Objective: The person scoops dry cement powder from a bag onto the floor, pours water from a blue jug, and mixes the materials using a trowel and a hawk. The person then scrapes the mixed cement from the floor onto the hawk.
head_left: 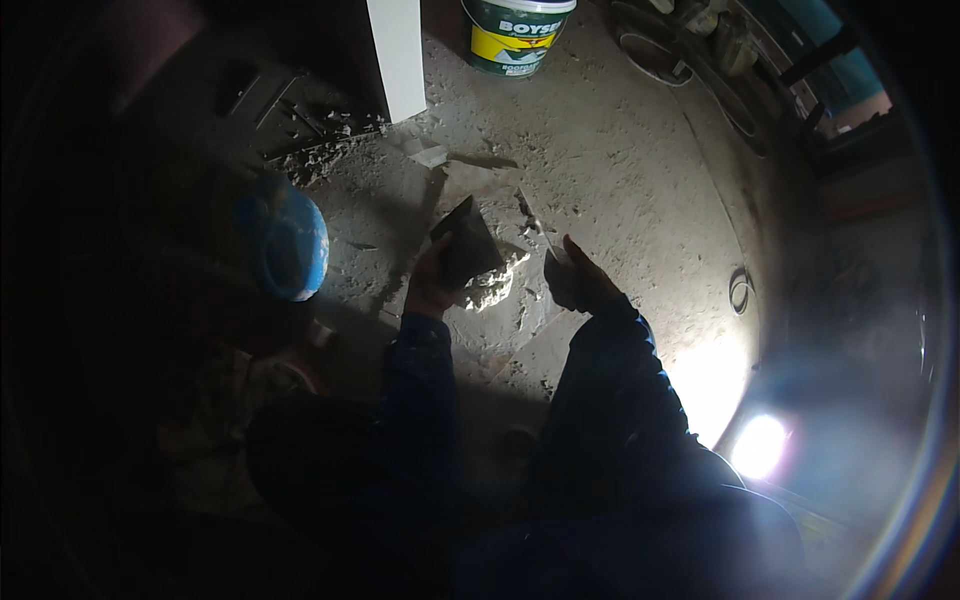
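My left hand (431,286) is closed around a dark, flat, four-sided piece (468,243), held tilted; its material is hard to make out in the shadow. Just below and beside that piece shows a pale, lumpy mass of mortar (492,290); whether it clings to the piece or lies beneath it, I cannot tell. My right hand (592,283) grips a trowel (537,222), its thin blade seen nearly edge-on with clumps of mortar on it. Under both hands lies a mortar-smeared patch of floor (480,180).
A blue plastic container (297,245) stands at the left. Farther off are a white upright post (398,60) and a green-and-yellow bucket (518,38). A bright lamp (760,447) glares at the lower right, and a small wire coil (739,291) lies on the right.
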### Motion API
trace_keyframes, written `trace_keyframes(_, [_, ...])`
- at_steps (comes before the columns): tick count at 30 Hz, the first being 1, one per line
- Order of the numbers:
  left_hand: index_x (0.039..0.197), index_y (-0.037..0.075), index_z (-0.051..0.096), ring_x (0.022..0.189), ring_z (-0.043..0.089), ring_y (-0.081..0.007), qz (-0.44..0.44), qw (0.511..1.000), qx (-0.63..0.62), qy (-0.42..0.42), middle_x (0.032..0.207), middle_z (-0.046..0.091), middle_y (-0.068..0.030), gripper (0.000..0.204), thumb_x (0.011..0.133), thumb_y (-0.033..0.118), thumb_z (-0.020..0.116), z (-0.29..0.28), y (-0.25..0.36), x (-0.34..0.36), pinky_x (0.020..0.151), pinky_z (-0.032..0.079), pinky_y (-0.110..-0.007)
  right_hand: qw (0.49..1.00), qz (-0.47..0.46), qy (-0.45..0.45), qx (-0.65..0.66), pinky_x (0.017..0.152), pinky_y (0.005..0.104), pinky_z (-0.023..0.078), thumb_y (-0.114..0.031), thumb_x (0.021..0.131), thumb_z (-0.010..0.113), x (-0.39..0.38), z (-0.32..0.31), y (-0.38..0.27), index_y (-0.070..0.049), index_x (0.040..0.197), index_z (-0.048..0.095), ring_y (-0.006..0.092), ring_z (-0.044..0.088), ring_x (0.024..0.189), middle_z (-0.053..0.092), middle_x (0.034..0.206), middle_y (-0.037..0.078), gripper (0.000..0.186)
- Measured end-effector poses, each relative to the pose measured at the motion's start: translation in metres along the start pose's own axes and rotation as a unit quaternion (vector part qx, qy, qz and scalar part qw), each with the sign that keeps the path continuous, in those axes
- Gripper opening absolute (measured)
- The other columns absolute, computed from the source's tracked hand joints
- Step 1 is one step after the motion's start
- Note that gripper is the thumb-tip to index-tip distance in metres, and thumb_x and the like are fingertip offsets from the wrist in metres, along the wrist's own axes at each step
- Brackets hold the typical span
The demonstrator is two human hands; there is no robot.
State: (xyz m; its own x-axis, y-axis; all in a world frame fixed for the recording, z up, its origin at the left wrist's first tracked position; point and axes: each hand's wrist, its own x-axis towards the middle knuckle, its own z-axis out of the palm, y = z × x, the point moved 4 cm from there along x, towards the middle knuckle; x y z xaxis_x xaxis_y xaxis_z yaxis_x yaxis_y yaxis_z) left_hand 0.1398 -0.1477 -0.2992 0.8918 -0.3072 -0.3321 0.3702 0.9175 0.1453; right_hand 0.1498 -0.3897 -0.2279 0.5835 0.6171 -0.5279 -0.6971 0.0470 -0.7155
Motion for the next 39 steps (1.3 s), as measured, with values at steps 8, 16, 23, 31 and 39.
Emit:
trace_keyframes(8, [0.116,0.003,0.059,0.092,0.067,-0.0222,0.094,0.974,0.190,-0.085,0.102,0.067,-0.0107,0.029,0.099,0.025,0.051,0.070,-0.026,0.010,0.082,0.057,-0.038,0.993,-0.045,0.025,-0.105,0.033,0.0259,0.031,-0.065,0.096,0.034,0.009,0.015,0.001,-0.015,0.073,0.050,0.0121,0.039,0.035,0.043,0.051,0.000,0.057])
trace_keyframes(16, [0.118,0.004,0.057,0.089,0.066,-0.0205,0.059,0.995,0.055,-0.066,0.102,0.066,-0.0085,0.027,0.099,0.023,0.052,0.106,-0.024,0.005,0.080,0.057,-0.036,0.830,-0.206,0.234,-0.462,0.035,0.0271,0.035,-0.039,0.096,0.049,0.010,0.010,-0.005,-0.011,0.097,0.059,0.0124,0.043,0.036,0.052,0.055,0.003,0.030])
trace_keyframes(23, [0.118,0.004,0.058,0.096,0.065,-0.0192,0.101,0.989,0.095,-0.053,0.103,0.066,-0.0070,0.026,0.100,0.022,0.051,0.093,-0.021,0.003,0.086,0.054,-0.034,0.942,-0.055,0.239,-0.228,0.036,0.0271,0.032,-0.048,0.096,0.050,0.020,-0.010,0.007,-0.012,0.103,0.056,0.0122,0.041,0.037,0.045,0.052,0.000,0.037])
trace_keyframes(31, [0.121,0.002,0.057,0.102,0.064,-0.0216,0.189,0.935,0.299,-0.034,0.110,0.065,-0.0093,0.032,0.098,0.025,0.054,0.060,0.005,0.011,0.092,0.052,-0.035,0.909,0.069,0.360,-0.199,0.036,0.0275,0.029,-0.073,0.088,0.045,0.018,-0.037,0.023,-0.010,0.076,0.052,0.0104,0.036,0.038,0.038,0.049,-0.001,0.064])
trace_keyframes(39, [0.121,-0.008,0.055,0.106,0.061,-0.0291,0.270,0.776,0.478,0.312,0.112,0.062,-0.0226,0.044,0.085,0.016,0.060,-0.045,-0.006,-0.005,0.089,0.048,-0.037,0.876,0.100,0.324,-0.344,0.040,0.0307,0.039,-0.070,0.082,0.056,-0.010,-0.039,0.009,-0.003,0.101,0.051,0.0135,0.048,0.049,0.049,0.071,0.006,0.070])
